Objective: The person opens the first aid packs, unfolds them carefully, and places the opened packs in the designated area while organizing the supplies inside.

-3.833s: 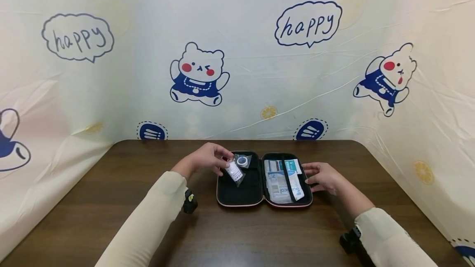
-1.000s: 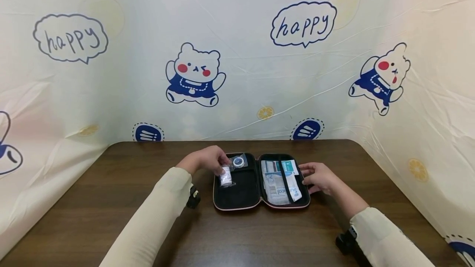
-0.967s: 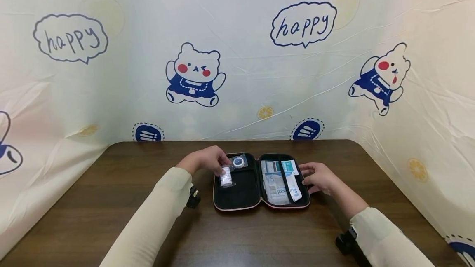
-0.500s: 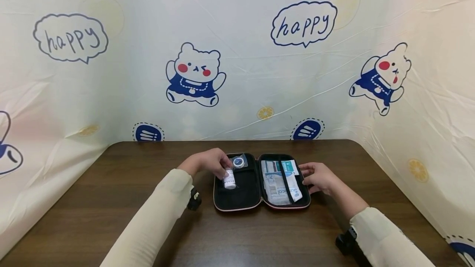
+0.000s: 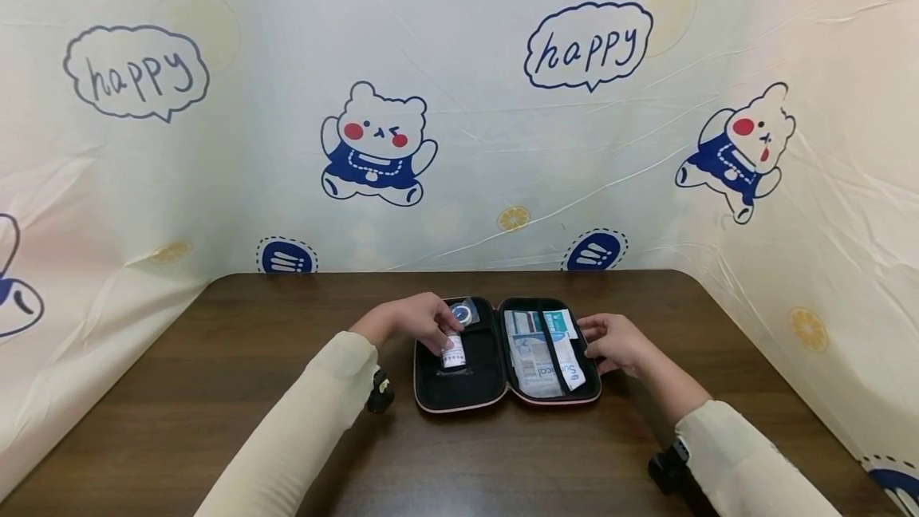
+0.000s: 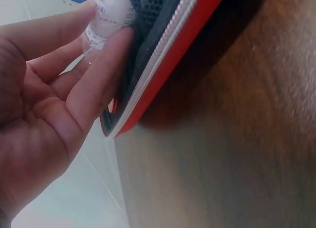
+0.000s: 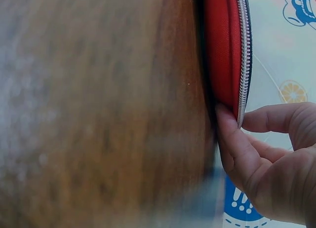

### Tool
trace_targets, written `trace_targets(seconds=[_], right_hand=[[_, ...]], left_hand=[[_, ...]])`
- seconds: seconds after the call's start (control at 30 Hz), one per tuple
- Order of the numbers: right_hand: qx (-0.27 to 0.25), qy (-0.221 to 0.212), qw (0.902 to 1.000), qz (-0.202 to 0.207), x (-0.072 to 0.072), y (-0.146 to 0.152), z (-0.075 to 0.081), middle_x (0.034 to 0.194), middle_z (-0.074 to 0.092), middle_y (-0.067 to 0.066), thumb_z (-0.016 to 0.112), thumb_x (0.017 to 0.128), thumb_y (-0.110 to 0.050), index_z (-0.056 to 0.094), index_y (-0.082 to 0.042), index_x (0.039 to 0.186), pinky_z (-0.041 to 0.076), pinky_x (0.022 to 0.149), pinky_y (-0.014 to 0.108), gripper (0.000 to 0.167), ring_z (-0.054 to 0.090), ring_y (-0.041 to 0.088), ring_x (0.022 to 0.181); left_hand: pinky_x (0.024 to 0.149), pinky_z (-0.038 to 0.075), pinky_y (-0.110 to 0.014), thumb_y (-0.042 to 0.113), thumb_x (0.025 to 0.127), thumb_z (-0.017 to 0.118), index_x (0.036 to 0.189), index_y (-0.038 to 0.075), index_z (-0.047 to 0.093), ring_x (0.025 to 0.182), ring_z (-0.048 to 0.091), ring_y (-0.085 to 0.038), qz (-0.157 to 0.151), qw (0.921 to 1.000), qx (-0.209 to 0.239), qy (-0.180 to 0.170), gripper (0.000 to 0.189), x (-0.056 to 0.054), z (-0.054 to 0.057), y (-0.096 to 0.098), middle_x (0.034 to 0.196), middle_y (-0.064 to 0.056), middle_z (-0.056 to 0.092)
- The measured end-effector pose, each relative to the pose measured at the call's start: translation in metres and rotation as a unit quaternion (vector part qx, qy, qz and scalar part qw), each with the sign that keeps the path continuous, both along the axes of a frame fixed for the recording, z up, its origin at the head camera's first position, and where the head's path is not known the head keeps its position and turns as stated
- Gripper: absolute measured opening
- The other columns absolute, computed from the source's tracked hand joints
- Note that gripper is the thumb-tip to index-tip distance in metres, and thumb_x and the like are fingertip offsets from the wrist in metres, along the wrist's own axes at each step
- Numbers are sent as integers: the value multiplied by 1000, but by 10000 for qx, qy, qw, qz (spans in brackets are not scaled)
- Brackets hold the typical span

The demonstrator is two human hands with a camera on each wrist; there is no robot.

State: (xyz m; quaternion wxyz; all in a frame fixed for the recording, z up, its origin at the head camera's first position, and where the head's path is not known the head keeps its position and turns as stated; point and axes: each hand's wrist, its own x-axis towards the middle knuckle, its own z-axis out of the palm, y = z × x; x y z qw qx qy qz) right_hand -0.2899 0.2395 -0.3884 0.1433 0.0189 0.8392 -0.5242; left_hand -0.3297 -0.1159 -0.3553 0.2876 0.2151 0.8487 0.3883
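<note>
A zip case, red outside and black inside, lies open flat on the table. My left hand pinches a small white bandage roll in a clear printed wrapper, over the left half of the case. The left wrist view shows my thumb and fingers on either side of this roll. It cannot be told whether the roll touches the case's lining. My right hand grips the case's right edge, thumb at the zip and fingers low against the red shell.
A wrapped tape roll sits at the top of the case's left half, behind the bandage roll. In the right half, flat packets lie under a black elastic strap. The brown table meets a printed curtain at the back.
Over the last second my left hand has moved slightly right and toward me, carrying the bandage roll further over the case's left half. My right hand stays at the case's edge.
</note>
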Motion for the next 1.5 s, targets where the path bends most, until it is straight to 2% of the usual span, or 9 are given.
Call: trace_targets(seconds=[0.13, 0.57, 0.93, 1.1, 1.27, 1.5], right_hand=[[-8, 32, 10000, 2, 0, -1, -1, 124, 56, 25, 61, 82, 13, 47, 8, 136, 59, 67, 43, 56, 60, 29, 92], [9, 39, 10000, -8, -2, -1, -2, 123, 56, 24, 61, 83, 13, 47, 7, 135, 59, 68, 44, 55, 60, 29, 92], [147, 94, 9998, -48, -1, -2, -1, 118, 58, 22, 60, 84, 12, 49, 7, 133, 59, 66, 43, 51, 60, 30, 92], [218, -58, 9997, -13, -2, -4, 0, 111, 59, 20, 62, 86, 6, 46, 5, 136, 59, 65, 42, 53, 62, 28, 86], [360, -404, 9984, 164, -2, -4, 1, 105, 60, 21, 64, 89, 1, 41, 5, 139, 59, 63, 40, 55, 63, 27, 80], [382, -559, 9976, 159, -2, -7, 0, 103, 57, 23, 58, 91, 5, 43, 7, 134, 59, 61, 40, 45, 62, 29, 75]], left_hand=[[75, 59, -34, -6, 85, 69, 122, -8, 63, 85, 66, -19, -5, 9999, 167, 9, 37, 1, -3, 6, 98, -12, 66], [73, 59, -32, -1, 86, 71, 120, -3, 66, 84, 65, -19, 196, 9990, 245, 326, 35, 4, -8, 28, 101, -10, 67], [73, 59, -32, -2, 85, 72, 116, -2, 68, 83, 66, -19, 178, 9994, 179, 243, 32, 8, -6, 31, 97, -9, 67], [72, 59, -32, -4, 84, 72, 116, -2, 68, 83, 66, -18, 192, 9994, 58, 298, 32, 8, -8, 29, 96, -8, 66], [72, 59, -32, -4, 84, 71, 117, -2, 68, 83, 65, -18, 220, 9990, 29, 377, 33, 7, -10, 28, 95, -8, 65], [73, 59, -33, -3, 84, 72, 115, -2, 69, 82, 65, -19, 161, 9994, 35, 303, 31, 5, -10, 25, 95, -8, 66]])
